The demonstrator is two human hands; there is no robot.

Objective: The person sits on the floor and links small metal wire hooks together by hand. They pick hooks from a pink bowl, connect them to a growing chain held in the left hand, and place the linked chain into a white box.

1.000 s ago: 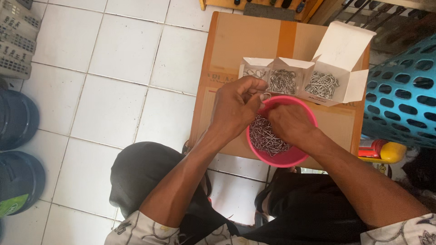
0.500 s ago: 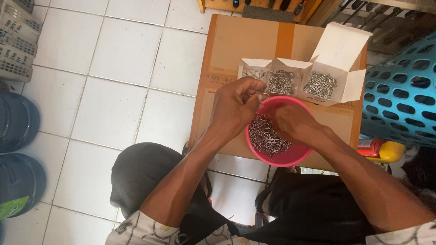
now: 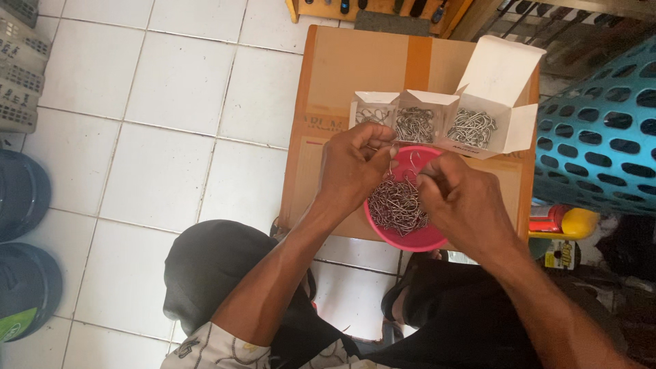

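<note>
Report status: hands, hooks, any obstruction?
Left hand and right hand both pinch wire hooks above the pink bowl. Three open white boxes behind, on cardboard carton. Nothing blocking.

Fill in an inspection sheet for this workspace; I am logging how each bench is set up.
Surface: a closed cardboard box on a white tiled floor serves as the table.
Job's things: pink bowl holding a tangle of small metal wire hooks; three open white cartons behind it, each with hooks inside.
Clutter: a red and yellow bottle on the floor to the right.
Hands: left hand and right hand meet above the bowl, fingers pinched on thin wire pieces.
Cables: nothing seen.
Surroundings: blue perforated basket at right, dark round containers at left, grey crate at upper left.
</note>
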